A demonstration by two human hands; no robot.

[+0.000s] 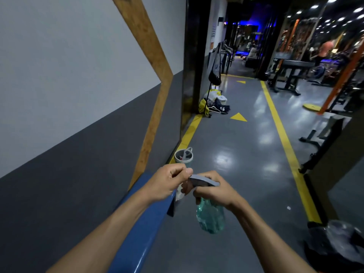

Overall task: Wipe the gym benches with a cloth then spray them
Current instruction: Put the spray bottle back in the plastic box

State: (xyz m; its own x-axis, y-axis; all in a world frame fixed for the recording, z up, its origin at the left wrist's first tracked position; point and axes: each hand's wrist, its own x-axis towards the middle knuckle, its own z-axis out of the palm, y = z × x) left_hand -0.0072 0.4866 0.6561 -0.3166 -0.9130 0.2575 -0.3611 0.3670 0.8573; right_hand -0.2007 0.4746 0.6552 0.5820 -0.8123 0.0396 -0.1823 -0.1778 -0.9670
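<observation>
A: Nearest the camera: 2 bare forearms coming up from 6 o'clock, and a blue padded bench (137,233) running from 7 o'clock toward centre along the grey wall.

B: Hands?

A: right hand (213,191) curled round the neck of a teal spray bottle (210,217), fingers at the trigger. Bottle hangs upright just right of the bench end, over the floor. left hand (167,184) curled, fingertips pinching the front tip of the grey spray head (204,181).

B: Cloth?

A: Something pale under the left hand; cannot tell what it is.

B: Else?

A: Small bin (183,156) at 12 o'clock of the hands, by the wall. Yellow floor lines (283,138) toward 1 o'clock. Pile of bags (214,103) further up. Black bench (291,73) at 2 o'clock.
</observation>
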